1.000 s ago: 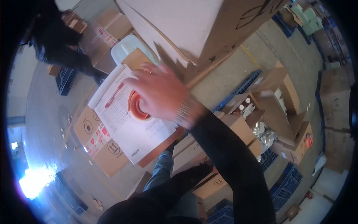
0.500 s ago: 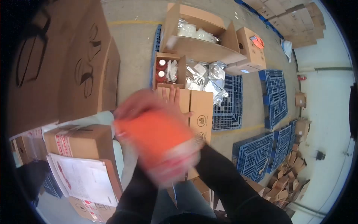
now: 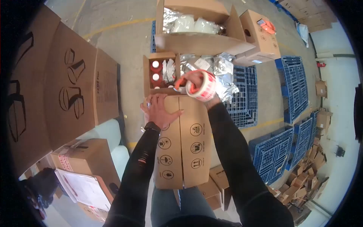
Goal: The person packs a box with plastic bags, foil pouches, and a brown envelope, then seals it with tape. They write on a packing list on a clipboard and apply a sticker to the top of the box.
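Note:
A brown cardboard box (image 3: 194, 140) with printed handling symbols stands in front of me, its top flaps meeting at a centre seam. My left hand (image 3: 160, 111) lies spread on the far left part of its top. Above the box's far right edge, my right hand (image 3: 195, 80) grips an orange tape dispenser (image 3: 181, 81) with a roll of red and white tape (image 3: 207, 87). Just beyond is an open box (image 3: 147, 81) holding red bottles with white caps (image 3: 156, 77) and a clear bag.
Silver foil bags (image 3: 225, 70) lie beside the bottle box. Behind them is a large open carton (image 3: 204, 42). Blue pallets (image 3: 270, 153) stand to the right, and big cartons (image 3: 72, 75) to the left. Papers (image 3: 85, 189) rest on a box at the lower left.
The tape dispenser has moved from in front of me to the box's far right edge, in my right hand. My left hand now lies on the box's far left part.

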`<state>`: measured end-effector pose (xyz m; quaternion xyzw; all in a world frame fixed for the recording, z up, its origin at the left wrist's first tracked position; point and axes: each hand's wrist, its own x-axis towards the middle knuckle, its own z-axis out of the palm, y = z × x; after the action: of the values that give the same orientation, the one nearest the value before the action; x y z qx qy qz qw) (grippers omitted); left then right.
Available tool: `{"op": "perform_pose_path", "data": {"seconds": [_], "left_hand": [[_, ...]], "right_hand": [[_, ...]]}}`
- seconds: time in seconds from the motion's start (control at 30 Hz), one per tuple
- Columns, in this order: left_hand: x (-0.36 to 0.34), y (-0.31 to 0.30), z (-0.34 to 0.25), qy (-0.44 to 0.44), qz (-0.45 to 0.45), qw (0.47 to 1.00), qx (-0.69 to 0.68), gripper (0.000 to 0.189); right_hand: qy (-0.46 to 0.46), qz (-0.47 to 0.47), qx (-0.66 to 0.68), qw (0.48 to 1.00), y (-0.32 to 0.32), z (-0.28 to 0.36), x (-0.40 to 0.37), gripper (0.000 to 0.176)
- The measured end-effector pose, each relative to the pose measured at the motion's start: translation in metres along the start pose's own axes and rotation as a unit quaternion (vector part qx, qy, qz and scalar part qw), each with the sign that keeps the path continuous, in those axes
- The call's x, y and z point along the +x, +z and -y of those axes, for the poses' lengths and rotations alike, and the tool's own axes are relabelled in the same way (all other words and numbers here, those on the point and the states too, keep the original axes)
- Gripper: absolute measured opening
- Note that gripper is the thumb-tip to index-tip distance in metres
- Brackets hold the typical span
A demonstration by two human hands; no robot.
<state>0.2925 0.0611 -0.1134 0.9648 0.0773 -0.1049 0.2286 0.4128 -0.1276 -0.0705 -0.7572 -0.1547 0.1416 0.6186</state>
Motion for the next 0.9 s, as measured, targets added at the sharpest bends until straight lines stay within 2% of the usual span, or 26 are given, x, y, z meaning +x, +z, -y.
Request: {"op": "perform_pose_path", "data": {"seconds": [0.03,0.07,0.1,0.13,0.2,0.27,0.33,0.4,0.5,0.53,0.57,0.6,0.67,0.7,0.73,0.77,0.83,0.9], "left_hand": [[-0.003,0.002,0.002,0.004,-0.017,1.000,-0.005,0.097],[-0.003,0.003,0.004,0.001,-0.021,1.000,-0.003,0.096],[0.000,0.004,0.004,0.001,-0.027,1.000,-0.002,0.094],[0.000,0.005,0.004,0.002,-0.029,1.000,-0.002,0.093],[0.000,0.002,0.003,-0.004,-0.017,1.000,0.001,0.093],[0.002,0.002,0.003,-0.009,-0.013,1.000,0.003,0.092],[0.001,0.005,0.005,-0.010,-0.015,1.000,0.000,0.091],[0.001,0.006,0.006,-0.006,-0.019,1.000,-0.002,0.090],[-0.004,0.009,0.007,-0.002,-0.030,1.000,-0.002,0.088],[-0.002,0.010,0.007,0.000,-0.040,0.999,-0.003,0.087],[-0.001,0.011,0.007,0.006,-0.044,0.999,-0.012,0.089],[-0.003,0.013,0.008,0.011,-0.046,0.999,-0.023,0.090],[-0.004,0.016,0.013,0.041,-0.074,0.995,-0.059,0.090],[-0.008,0.020,0.016,0.064,-0.093,0.990,-0.084,0.088],[-0.016,0.026,0.023,0.085,-0.110,0.984,-0.108,0.087],[-0.041,0.039,0.031,0.078,-0.092,0.992,-0.048,0.083],[-0.098,0.068,0.055,0.077,-0.053,0.992,0.084,0.076],[-0.126,0.072,0.068,0.075,-0.056,0.993,0.073,0.068]], "right_hand": [[0.061,0.090,0.030,0.994,-0.003,-0.004,0.018,0.019],[0.097,0.106,0.086,0.986,0.003,-0.039,0.035,0.018],[0.082,0.109,0.059,0.989,0.010,-0.067,0.041,0.017],[0.031,0.090,-0.033,0.995,0.017,-0.097,0.046,0.017],[-0.015,0.051,-0.164,0.985,0.032,-0.145,0.061,0.021],[0.047,0.031,-0.165,0.985,0.042,-0.157,0.069,0.020],[0.042,0.018,-0.298,0.953,0.046,-0.131,0.067,0.024],[0.071,0.051,-0.258,0.962,0.050,-0.182,0.080,0.028],[0.231,0.123,-0.123,0.957,0.038,-0.138,0.085,0.029],[0.259,0.134,-0.103,0.951,0.036,-0.120,0.085,0.030],[0.185,0.169,-0.240,0.938,0.033,-0.132,0.087,0.029],[0.100,0.162,-0.298,0.935,0.030,-0.121,0.074,0.029],[-0.031,0.056,-0.204,0.977,0.035,-0.074,0.035,0.028],[0.088,0.000,-0.038,0.995,0.042,-0.080,0.010,0.028],[0.067,-0.054,0.010,0.996,0.053,-0.072,-0.015,0.025],[0.043,-0.106,0.059,0.992,0.063,-0.065,-0.032,0.022],[-0.007,-0.112,0.115,0.987,0.069,-0.099,-0.040,0.012],[-0.132,-0.163,-0.064,0.976,0.084,-0.057,-0.082,0.012]]}}
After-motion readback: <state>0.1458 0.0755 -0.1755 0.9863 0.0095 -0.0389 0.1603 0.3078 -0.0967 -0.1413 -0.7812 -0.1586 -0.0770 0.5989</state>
